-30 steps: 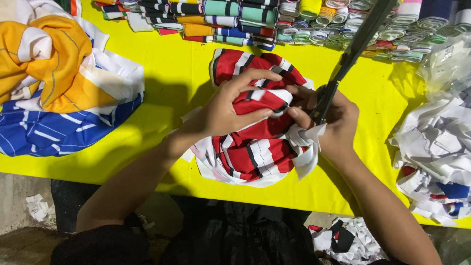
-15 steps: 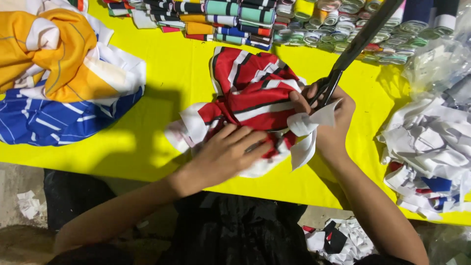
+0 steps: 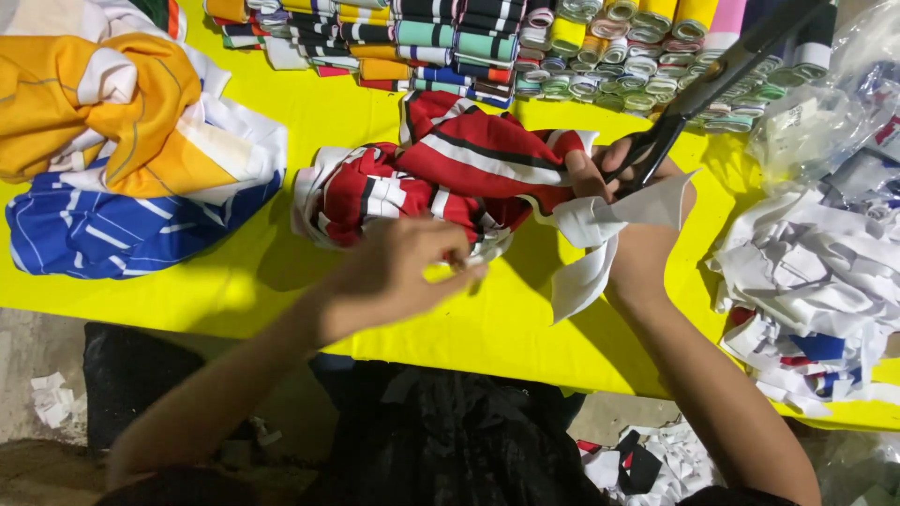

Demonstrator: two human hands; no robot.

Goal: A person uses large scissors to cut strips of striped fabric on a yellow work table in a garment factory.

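Meanwhile, right hand (image 3: 626, 173) grips black scissors (image 3: 712, 84) — left hand (image 3: 398, 272) (curled) presses soft striped fabric (image 3: 450, 178).

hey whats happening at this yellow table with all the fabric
A person works at a yellow table on a bunched red, white and black striped fabric piece. The right hand holds long black scissors at the fabric's right edge, beside a white fabric strip hanging there. The left hand hovers at the fabric's near edge. White fabric scraps are piled on the right, and folded orange and blue cloth lies on the left.
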